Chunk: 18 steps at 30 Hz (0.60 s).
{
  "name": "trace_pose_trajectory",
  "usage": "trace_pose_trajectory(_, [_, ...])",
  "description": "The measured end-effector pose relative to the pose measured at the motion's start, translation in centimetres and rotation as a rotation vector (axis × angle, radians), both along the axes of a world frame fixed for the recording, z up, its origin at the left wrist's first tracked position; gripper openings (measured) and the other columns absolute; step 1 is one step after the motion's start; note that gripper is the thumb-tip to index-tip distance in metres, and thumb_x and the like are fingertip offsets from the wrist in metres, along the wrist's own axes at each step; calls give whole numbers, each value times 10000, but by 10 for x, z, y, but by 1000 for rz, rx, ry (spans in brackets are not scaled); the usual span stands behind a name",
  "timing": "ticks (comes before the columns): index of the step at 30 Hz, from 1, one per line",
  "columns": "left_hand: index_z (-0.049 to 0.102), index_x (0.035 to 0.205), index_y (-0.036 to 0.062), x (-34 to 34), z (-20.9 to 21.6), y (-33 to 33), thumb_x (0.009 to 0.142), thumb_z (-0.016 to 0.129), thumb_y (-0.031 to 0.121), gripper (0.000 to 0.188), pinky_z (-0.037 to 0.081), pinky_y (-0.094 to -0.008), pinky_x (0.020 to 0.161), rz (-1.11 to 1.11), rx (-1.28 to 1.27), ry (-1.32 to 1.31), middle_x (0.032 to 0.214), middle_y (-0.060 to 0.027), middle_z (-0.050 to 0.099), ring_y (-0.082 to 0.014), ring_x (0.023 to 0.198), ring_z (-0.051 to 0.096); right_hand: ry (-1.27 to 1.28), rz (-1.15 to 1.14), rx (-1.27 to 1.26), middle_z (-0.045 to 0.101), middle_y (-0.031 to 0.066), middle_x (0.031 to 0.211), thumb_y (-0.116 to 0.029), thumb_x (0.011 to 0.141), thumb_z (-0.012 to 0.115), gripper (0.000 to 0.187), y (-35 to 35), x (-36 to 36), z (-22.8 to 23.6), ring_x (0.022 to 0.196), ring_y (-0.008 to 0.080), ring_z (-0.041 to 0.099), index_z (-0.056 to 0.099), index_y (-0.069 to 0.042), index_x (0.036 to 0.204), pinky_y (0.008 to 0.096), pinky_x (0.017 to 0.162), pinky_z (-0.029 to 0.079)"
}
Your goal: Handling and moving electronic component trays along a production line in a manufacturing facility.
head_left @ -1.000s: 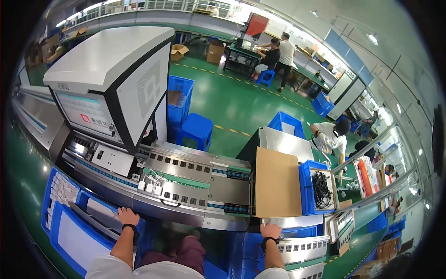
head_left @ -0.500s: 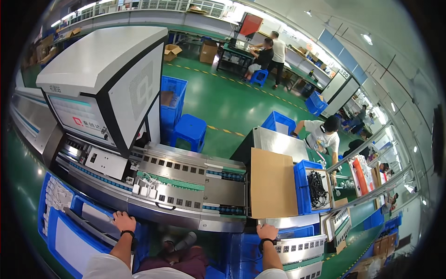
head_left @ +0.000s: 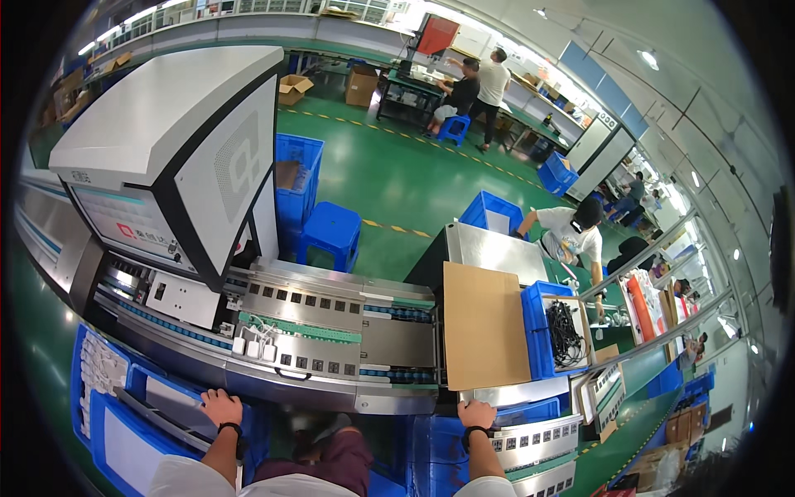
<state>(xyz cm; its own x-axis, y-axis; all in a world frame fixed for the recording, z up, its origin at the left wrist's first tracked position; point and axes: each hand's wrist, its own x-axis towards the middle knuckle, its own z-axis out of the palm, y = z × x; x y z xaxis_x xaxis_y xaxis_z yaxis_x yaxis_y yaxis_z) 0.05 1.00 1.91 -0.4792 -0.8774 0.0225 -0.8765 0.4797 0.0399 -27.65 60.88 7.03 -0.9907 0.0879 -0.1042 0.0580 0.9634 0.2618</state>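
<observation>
Rests the left hand (head_left: 221,406), loose and with fingers spread, on the edge of a blue rectangular plastic bin (head_left: 257,424) at lower left, apparently gripping nothing. Places the right hand (head_left: 477,412) palm down, just beside a silver metal tray with rows of black square sockets (head_left: 530,447); cannot tell between gripping an edge and merely leaning there. Expect stiff, smooth, perhaps slippery plastic in the bin, light in itself, best taken by the rim; in the tray, likely rigid and heavier metal, best held by plain edges, away from the sockets. Extends both forearms (head_left: 220,454) from the lower edge, set wide apart (with dark bands at both wrists), on either side of maroon trousers (head_left: 344,464). Faces a long steel conveyor (head_left: 315,389) bearing small white blocks (head_left: 252,346), then a broad brown cardboard sheet (head_left: 484,331) beside a blue plastic crate (head_left: 537,340) containing black cables (head_left: 566,333).
</observation>
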Motion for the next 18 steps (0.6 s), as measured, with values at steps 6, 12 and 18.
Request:
trace_pose_trajectory(6, [698, 936, 62, -2, 2, 2, 797, 612, 278, 271, 408, -565, 968, -10, -1, -11, 1136, -111, 620, -331, 1184, 487, -1, -7, 9, 763, 131, 889, -487, 868, 518, 474, 1, -2, -3, 912, 336, 713, 804, -111, 892, 502, 858, 491])
trace_pose_trajectory(12, [698, 942, 66, -3, 13, 2, 802, 609, 287, 277, 411, -566, 967, -6, 18, -28, 1134, -107, 625, -327, 1183, 490, 27, 9, -7, 762, 144, 888, -476, 846, 542, 452, -2, 2, -2, 887, 349, 715, 804, -109, 875, 505, 873, 481])
trace_pose_trajectory(18, [701, 954, 66, -5, 15, 4, 804, 610, 291, 285, 412, -568, 966, 8, 51, -50, 1138, -104, 627, -325, 1184, 492, 6, -5, -1, 758, 156, 876, -478, 853, 528, 462, -3, 4, 4, 907, 346, 714, 806, -109, 864, 497, 852, 496])
